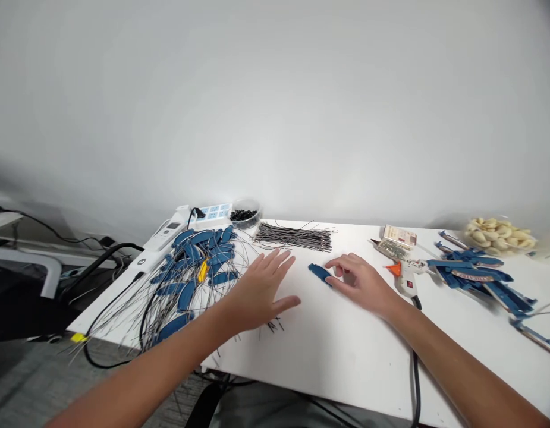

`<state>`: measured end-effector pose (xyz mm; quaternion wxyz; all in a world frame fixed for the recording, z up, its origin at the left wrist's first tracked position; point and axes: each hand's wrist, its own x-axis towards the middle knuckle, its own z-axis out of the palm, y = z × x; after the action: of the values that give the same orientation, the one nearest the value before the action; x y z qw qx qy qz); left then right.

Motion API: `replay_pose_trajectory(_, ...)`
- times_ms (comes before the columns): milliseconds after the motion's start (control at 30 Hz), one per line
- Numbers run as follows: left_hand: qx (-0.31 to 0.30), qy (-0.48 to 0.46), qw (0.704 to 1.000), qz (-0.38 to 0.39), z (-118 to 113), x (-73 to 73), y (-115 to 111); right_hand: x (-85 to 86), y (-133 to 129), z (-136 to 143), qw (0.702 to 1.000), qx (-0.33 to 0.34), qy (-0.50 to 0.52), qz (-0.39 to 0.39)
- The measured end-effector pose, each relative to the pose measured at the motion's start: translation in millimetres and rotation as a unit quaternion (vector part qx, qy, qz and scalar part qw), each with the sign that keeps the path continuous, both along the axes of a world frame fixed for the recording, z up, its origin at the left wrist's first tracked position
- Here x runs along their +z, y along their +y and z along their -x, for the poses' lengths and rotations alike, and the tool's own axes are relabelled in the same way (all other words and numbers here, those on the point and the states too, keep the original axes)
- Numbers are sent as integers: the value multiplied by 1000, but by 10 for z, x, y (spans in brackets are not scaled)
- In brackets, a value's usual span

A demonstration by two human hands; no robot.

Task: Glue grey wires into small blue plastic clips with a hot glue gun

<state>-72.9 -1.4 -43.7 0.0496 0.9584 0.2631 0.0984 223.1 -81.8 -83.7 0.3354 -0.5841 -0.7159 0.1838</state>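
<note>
My left hand [263,291] is open, palm down with fingers spread, just right of a pile of blue leaf-shaped fabric pieces [185,297] on thin dark wires. It holds nothing that I can see. Near the middle of the white table, my right hand [357,282] has its thumb and forefinger at the near end of a single blue leaf-shaped fabric piece [318,271]; the thumb covers that end. Beyond both hands lies a bundle of thin dark wires [295,236]. Right of my right hand rests a white glue gun [408,279] with an orange stand.
A power strip [161,238] and a clear tub of small black pieces [244,215] stand at the back left. To the right are a small box [399,236], blue ribbon-like strips [480,276] and a container of cream-coloured pieces [497,232]. A black cord [416,380] crosses the front edge.
</note>
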Motion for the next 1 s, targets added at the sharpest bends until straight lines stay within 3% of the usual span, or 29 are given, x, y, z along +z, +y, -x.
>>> replay_pose_trajectory(100, 35, 34, 999, 15, 277, -252, -97, 1, -26, 27, 1000, 5, 13, 6)
replay_pose_trajectory(200, 63, 21, 998, 5, 526, -325, -45, -10, -35, 38, 1000, 6, 28, 8)
replay_pose_trajectory(500, 123, 10, 992, 17, 998, -208, 36, -13, -30, 13, 999, -9, 35, 3)
replay_pose_trajectory(700, 97, 8, 994, 42, 1267, -106, 108, -14, -44, 12, 999, 3, 36, -10)
replay_pose_trajectory(833, 90, -3, 995, 30, 1356, -90, 136, 57, -64, 64, 998, 13, 8, -59)
replay_pose_trajectory(1000, 87, -23, 996, -27, 1360, -131, 121, 192, 281, 395, 987, 56, -106, -107)
